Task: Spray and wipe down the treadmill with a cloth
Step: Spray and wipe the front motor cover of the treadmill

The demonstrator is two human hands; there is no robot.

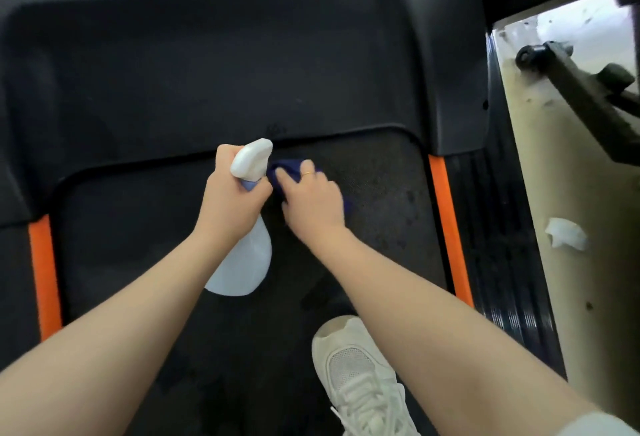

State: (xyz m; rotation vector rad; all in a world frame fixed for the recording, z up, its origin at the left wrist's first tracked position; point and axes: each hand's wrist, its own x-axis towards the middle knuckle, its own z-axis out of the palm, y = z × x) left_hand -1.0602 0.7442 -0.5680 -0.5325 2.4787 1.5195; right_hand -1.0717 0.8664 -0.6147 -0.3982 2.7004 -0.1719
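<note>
Dark blue cloth (290, 172) pressed flat on the treadmill belt (374, 193), at the front end of the belt just below the curved edge of the motor cover (214, 68). Mostly hidden under the right hand (313, 198), which lies palm down on it with fingers spread and slightly curled, a thin ring on one finger. Only a dark fold showing past the fingertips and a sliver along the right side of the hand.

Just beside it, touching or nearly so, the left hand (230, 200), closed in a fist around the neck of a spray bottle (242, 262). White trigger head (251, 160) pointing up and away toward the motor cover; translucent pale body hanging below the fist toward the camera. Level of liquid inside impossible to tell through the cloudy plastic.

Belt black and textured, dotted with darker wet-looking spots to the right of the cloth. Orange strips (448, 227) along both sides of the belt, then ribbed black side rails (502, 245). One white sneaker (360, 376) planted on the belt near the bottom edge, beneath the right forearm.

To the right of the treadmill, a pale, stained floor (561, 165) with a crumpled white scrap (566, 233) lying on it, and part of a dark machine frame (581, 85) further back.
</note>
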